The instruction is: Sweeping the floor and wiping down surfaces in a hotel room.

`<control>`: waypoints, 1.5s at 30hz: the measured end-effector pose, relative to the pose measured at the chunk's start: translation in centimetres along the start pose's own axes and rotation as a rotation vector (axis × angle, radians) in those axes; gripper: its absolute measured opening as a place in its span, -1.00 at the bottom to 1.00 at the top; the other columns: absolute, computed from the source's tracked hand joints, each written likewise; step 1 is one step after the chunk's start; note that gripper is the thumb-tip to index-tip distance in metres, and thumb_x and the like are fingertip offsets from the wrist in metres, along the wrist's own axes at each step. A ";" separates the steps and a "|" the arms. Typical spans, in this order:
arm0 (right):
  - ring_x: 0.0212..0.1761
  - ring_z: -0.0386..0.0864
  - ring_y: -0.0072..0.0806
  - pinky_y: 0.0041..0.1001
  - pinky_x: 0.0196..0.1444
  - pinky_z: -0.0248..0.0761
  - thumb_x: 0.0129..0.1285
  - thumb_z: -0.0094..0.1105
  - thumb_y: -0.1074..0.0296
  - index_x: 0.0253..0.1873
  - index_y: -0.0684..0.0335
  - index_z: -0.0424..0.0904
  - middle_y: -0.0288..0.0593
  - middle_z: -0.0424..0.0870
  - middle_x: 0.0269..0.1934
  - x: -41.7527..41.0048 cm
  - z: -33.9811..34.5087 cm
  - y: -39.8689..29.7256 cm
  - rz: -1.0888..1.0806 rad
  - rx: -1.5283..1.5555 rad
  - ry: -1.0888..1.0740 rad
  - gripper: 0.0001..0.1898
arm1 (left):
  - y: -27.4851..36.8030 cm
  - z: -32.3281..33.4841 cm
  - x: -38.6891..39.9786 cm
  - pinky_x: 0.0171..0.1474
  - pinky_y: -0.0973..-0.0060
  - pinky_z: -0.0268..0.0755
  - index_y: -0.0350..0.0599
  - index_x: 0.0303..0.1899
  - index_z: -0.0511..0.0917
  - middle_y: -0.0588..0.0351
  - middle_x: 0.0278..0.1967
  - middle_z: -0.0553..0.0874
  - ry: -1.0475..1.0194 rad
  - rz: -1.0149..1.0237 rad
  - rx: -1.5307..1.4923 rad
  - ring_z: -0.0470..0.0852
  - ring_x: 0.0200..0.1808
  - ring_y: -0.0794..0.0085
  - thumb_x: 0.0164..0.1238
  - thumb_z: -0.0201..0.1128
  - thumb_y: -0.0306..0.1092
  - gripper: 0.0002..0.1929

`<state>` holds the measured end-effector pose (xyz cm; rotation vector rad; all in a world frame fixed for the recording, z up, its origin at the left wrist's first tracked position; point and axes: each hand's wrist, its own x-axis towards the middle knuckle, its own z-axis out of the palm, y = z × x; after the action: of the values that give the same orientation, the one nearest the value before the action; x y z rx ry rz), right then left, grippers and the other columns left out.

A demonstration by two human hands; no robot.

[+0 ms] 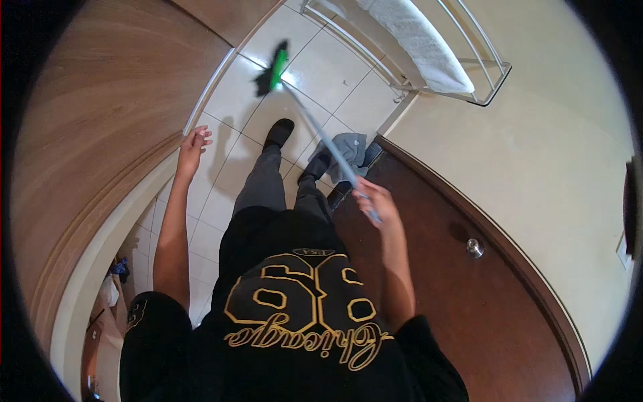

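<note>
A broom reaches across the tiled floor (pixel 311 90), its green head (pixel 277 69) with dark bristles (pixel 263 82) lying ahead of my feet. My right hand (pixel 374 201) grips the grey handle (pixel 324 135) close to its upper end. Out to the left, my left hand (pixel 195 145) holds nothing, its fingers loosely bent and apart, near the edge of the brown wooden panel (pixel 125 65). A grey cloth (pixel 349 151) lies on the floor beside and partly beneath my right foot (pixel 316 166), at the foot of a dark door.
On the right is the dark brown door (pixel 427 266) with a round metal knob (pixel 474 247). A metal towel rack (pixel 495 75) with a white towel (pixel 427 45) juts from the wall ahead. Small bits of debris (pixel 345 83) lie on the tiles.
</note>
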<state>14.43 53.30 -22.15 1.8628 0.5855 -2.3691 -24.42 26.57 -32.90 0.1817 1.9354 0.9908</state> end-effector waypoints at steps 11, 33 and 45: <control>-0.66 0.29 -0.70 -0.62 -0.65 0.19 0.24 0.03 0.45 -0.17 0.44 0.48 -0.33 0.39 -0.59 -13.2 -4.8 1.6 -0.127 -0.775 0.398 -0.84 | -13.7 2.8 0.1 -0.33 0.52 0.46 -0.23 -0.10 0.49 0.11 -0.31 0.57 -0.218 -0.304 0.032 0.57 -0.35 0.42 0.30 0.05 -0.14 -0.66; -0.70 0.31 -0.70 -0.63 -0.71 0.15 0.18 0.05 0.54 -0.20 0.42 0.52 -0.37 0.39 -0.63 -9.2 -22.0 4.8 -0.369 -0.388 0.342 -0.88 | -10.1 9.2 -6.4 -0.31 0.44 0.40 -0.02 -0.01 0.46 0.14 -0.17 0.62 -0.076 -0.176 0.001 0.61 -0.26 0.43 0.36 -0.02 0.08 -0.59; -0.72 0.33 -0.67 -0.62 -0.70 0.17 0.13 0.14 0.51 -0.11 0.33 0.61 -0.34 0.47 -0.64 -7.1 -19.1 9.0 -0.485 -0.401 0.008 -0.79 | -15.9 13.8 -6.9 -0.25 0.55 0.40 -0.19 -0.09 0.50 0.19 -0.28 0.60 -0.424 0.084 0.200 0.53 -0.31 0.53 0.39 0.00 -0.06 -0.64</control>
<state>36.48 50.19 -21.38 1.6896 1.5332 -2.2494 -5.59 20.43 -42.88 0.5463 1.6396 0.7385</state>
